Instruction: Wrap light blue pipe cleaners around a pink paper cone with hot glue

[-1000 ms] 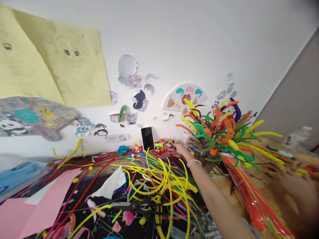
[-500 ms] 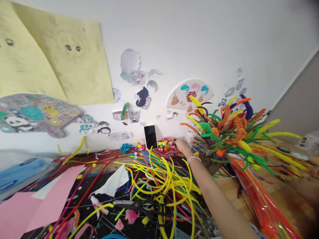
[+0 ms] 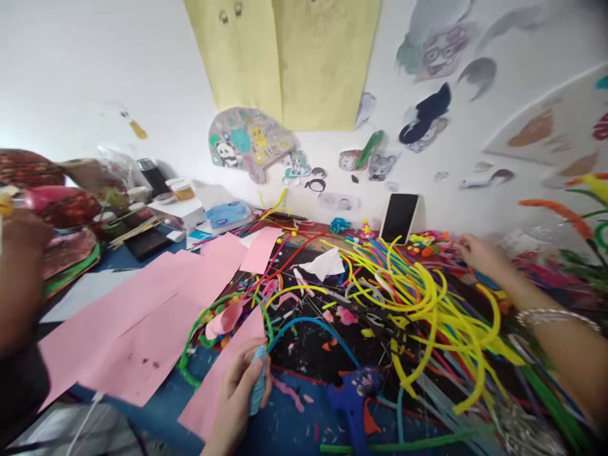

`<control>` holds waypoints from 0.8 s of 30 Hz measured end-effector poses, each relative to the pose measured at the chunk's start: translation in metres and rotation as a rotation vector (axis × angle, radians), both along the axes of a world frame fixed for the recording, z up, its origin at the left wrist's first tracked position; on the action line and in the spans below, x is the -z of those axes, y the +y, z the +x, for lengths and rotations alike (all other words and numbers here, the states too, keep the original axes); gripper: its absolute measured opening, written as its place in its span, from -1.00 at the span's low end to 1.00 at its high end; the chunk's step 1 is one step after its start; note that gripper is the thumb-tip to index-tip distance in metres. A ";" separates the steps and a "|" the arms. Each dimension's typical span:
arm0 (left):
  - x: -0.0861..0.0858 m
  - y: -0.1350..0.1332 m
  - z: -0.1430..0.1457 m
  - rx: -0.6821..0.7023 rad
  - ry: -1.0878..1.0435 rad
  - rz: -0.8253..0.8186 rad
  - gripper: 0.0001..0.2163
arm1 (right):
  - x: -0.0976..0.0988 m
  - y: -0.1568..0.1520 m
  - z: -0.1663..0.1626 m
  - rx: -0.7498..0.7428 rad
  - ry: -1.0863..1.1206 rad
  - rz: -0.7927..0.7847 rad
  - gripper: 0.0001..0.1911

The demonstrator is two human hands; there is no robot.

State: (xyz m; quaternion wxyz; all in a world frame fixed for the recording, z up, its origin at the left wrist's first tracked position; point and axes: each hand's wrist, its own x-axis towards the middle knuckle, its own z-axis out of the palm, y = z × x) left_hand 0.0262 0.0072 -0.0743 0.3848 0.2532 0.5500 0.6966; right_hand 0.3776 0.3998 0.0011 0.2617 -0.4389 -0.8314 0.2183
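My left hand is closed around a light blue ribbed piece that looks like coiled pipe cleaner, above pink paper at the near edge. Far to the right, my right hand reaches toward the wall with its fingers bent together; whatever lies between them is too small to make out. Just left of those fingertips is a small multicoloured fuzzy craft piece. Long yellow pipe cleaners spread in a heap before my right arm. A blue glue gun lies right of my left hand.
A phone leans against the wall. Black-handled scissors lie partly under the pipe cleaners. Pink paper sheets cover the left side. Another person's arm enters at far left, near jars and a tissue pack.
The view has swung left and down, bringing my left hand with the light blue piece, the glue gun and another person's arm into sight. My right hand stays by the multicoloured piece.
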 end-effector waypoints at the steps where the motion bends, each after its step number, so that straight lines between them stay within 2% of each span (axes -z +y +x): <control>1: 0.000 0.001 0.000 0.043 -0.050 0.029 -0.69 | 0.002 -0.001 0.000 0.047 0.031 0.042 -0.59; 4: -0.006 0.001 0.004 0.168 -0.191 0.104 -0.73 | -0.004 -0.014 -0.009 0.176 0.104 0.155 -0.54; 6: -0.015 0.001 0.008 0.285 -0.317 0.149 -0.70 | -0.016 -0.039 -0.024 0.207 0.129 0.185 -0.58; 8: -0.024 0.000 0.013 0.446 -0.459 0.193 -0.66 | -0.031 -0.080 -0.047 0.182 0.139 0.177 -0.65; 10: -0.030 0.000 0.019 0.596 -0.598 0.233 -0.67 | -0.043 -0.137 -0.076 0.086 0.128 0.113 -0.69; 12: -0.033 0.000 0.025 0.726 -0.705 0.247 -0.71 | -0.047 -0.201 -0.106 -0.067 0.090 -0.004 -0.70; 14: -0.034 0.000 0.031 0.825 -0.773 0.231 -0.75 | -0.042 -0.260 -0.132 -0.225 0.059 -0.167 -0.71; 15: -0.034 -0.001 0.034 0.863 -0.794 0.209 -0.77 | -0.036 -0.284 -0.142 -0.342 0.111 -0.392 -0.71; 17: -0.034 -0.003 0.040 0.917 -0.820 0.160 -0.80 | -0.023 -0.318 -0.156 -0.406 0.278 -0.744 -0.68; 18: -0.035 -0.004 0.042 0.934 -0.829 0.141 -0.81 | -0.017 -0.328 -0.159 -0.373 0.342 -0.847 -0.65; 20: -0.037 -0.008 0.045 0.954 -0.824 0.124 -0.80 | -0.008 -0.338 -0.160 -0.294 0.466 -0.931 -0.57; 24: -0.037 -0.018 0.049 0.950 -0.648 0.157 -0.70 | -0.006 -0.339 -0.152 -0.178 0.591 -0.866 -0.47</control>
